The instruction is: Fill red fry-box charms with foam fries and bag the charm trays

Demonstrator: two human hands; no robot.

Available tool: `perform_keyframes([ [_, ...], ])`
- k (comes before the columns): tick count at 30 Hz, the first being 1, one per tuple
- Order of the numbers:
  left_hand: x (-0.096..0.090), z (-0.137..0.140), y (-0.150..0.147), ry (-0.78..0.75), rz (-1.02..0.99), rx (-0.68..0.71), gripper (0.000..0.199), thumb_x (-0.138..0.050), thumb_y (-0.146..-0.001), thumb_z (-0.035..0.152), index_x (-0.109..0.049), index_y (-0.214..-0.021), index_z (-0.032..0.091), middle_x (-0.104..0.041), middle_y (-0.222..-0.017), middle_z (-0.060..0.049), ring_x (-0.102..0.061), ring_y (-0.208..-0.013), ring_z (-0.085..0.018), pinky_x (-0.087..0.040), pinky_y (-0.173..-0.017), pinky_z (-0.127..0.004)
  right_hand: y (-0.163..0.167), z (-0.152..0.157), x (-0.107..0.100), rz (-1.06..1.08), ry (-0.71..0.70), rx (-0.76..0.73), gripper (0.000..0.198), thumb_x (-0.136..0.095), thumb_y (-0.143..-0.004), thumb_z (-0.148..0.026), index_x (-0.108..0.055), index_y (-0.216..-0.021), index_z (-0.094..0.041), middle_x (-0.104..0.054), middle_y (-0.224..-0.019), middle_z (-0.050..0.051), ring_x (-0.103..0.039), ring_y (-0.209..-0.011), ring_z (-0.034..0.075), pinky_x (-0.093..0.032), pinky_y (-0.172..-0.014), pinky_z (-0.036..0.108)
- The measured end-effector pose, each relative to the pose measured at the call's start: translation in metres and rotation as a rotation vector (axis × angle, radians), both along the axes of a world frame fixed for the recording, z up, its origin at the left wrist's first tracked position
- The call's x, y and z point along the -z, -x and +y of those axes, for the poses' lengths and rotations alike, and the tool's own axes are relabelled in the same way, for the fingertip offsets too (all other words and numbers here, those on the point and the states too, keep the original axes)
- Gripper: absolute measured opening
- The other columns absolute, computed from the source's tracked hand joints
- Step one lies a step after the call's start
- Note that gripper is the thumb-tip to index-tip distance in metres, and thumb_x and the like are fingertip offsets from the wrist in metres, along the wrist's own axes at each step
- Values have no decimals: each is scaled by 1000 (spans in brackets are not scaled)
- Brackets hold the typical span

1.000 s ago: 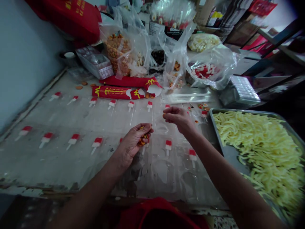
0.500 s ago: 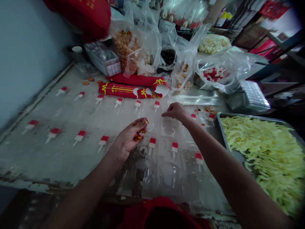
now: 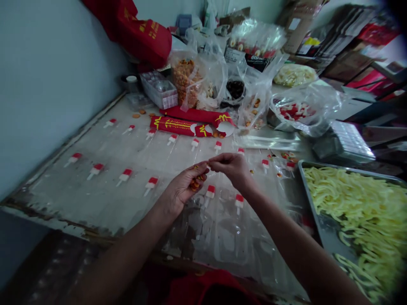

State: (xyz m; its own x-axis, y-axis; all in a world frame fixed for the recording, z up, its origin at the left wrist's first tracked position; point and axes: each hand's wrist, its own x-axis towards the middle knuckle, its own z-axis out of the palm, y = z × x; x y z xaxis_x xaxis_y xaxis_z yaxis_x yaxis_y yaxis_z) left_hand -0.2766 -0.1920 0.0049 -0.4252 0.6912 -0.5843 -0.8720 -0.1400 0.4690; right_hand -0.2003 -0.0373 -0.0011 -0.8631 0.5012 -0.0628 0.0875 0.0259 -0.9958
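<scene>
My left hand (image 3: 181,186) is closed around several small orange-yellow and dark round pieces (image 3: 196,183), which look like candies. The thumb and fingers of my right hand (image 3: 233,167) are pinched together at my left fingertips; whatever they grip is too small to make out. Under and around both hands lie clear plastic trays (image 3: 232,241) in rows. Red-and-white popsicle-shaped pieces (image 3: 210,192) sit in them, one per tray where I can see. Similar small round pieces (image 3: 279,174) lie in trays to the right of my right hand.
On the right stands a metal tray (image 3: 307,186) of pale yellow curved strips (image 3: 359,190). Red printed cartons (image 3: 173,126) lie behind the rows. Plastic bags of orange pieces (image 3: 186,82) and a bag-lined bowl of red-and-white pieces (image 3: 294,111) stand farther back, beside stacked clear boxes (image 3: 343,142).
My right hand has come back from over a tray to meet my left hand, fingers pinched at its fingertips. The view has shifted, showing more of the table's left side.
</scene>
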Motion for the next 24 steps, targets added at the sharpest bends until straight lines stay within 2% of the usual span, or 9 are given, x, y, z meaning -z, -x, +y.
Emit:
perform_keyframes([
  [2, -7, -5, 14, 14, -31, -40, 19, -75, -84, 19, -73, -99, 9, -66, -81, -6, -57, -59, -6, -39, -43, -10, 24, 16, 10, -70, -11, 57, 15, -80, -70, -30, -79, -77, -17, -75, -69, 4, -68, -63, 16, -54, -62, 27],
  [4, -13, -13, 31, 14, -65, -53, 24, -61, -90, 24, -72, -102, 7, -66, -80, -10, -59, -59, -9, -41, -41, -13, 51, 30, 20, -158, -101, 47, 11, -76, -72, -27, -78, -73, -16, -72, -65, 4, -67, -60, 16, -53, -60, 27],
  [6, -15, -22, 47, -10, -78, -38, 33, -48, -89, 19, -72, -107, 5, -67, -82, -13, -60, -60, -12, -43, -41, -15, 74, 38, 28, -254, -299, -27, 9, -73, -74, -22, -77, -71, -15, -69, -60, 3, -64, -57, 15, -49, -58, 27],
  [9, -9, -33, 62, -37, -38, -15, 38, -45, -87, 9, -70, -115, 5, -68, -86, -13, -60, -61, -11, -43, -41, -13, 91, 41, 35, -365, -636, -83, 8, -75, -75, -22, -79, -71, -17, -69, -60, 4, -62, -57, 15, -42, -56, 27],
  [11, -2, -38, 67, -39, 11, -4, 36, -47, -89, 8, -69, -118, 7, -69, -91, -12, -61, -62, -9, -42, -41, -13, 94, 43, 36, -440, -720, -88, 10, -78, -76, -27, -79, -72, -18, -69, -61, 4, -61, -57, 15, -39, -55, 27],
  [14, 5, -45, 70, -34, 76, 10, 30, -52, -94, 12, -70, -118, 8, -68, -93, -10, -61, -61, -8, -41, -40, -13, 94, 48, 34, -547, -716, -84, 23, -83, -75, -37, -75, -67, -17, -63, -53, 3, -56, -51, 14, -37, -53, 28],
  [17, 8, -50, 72, -30, 78, 22, 26, -56, -96, 15, -71, -115, 8, -65, -88, -7, -59, -59, -7, -39, -38, -11, 92, 46, 25, -482, -722, -57, 32, -88, -68, -42, -70, -63, -17, -59, -50, 0, -51, -46, 12, -35, -50, 28],
  [21, 7, -52, 72, -10, 42, 44, 22, -56, -97, 15, -72, -110, 7, -63, -80, -5, -55, -53, -5, -35, -35, -10, 83, 11, 7, -111, -425, -196, 33, -78, -77, -49, -78, -89, -17, -67, -64, 1, -56, -52, 12, -43, -52, 26],
  [24, 8, -50, 68, -5, 49, 5, 16, -56, -96, 14, -71, -100, 9, -64, -77, -5, -56, -51, -5, -34, -34, -10, 76, -28, 2, 13, -226, -321, 33, -71, -82, -46, -80, -99, -18, -74, -76, 3, -63, -62, 14, -49, -59, 26],
])
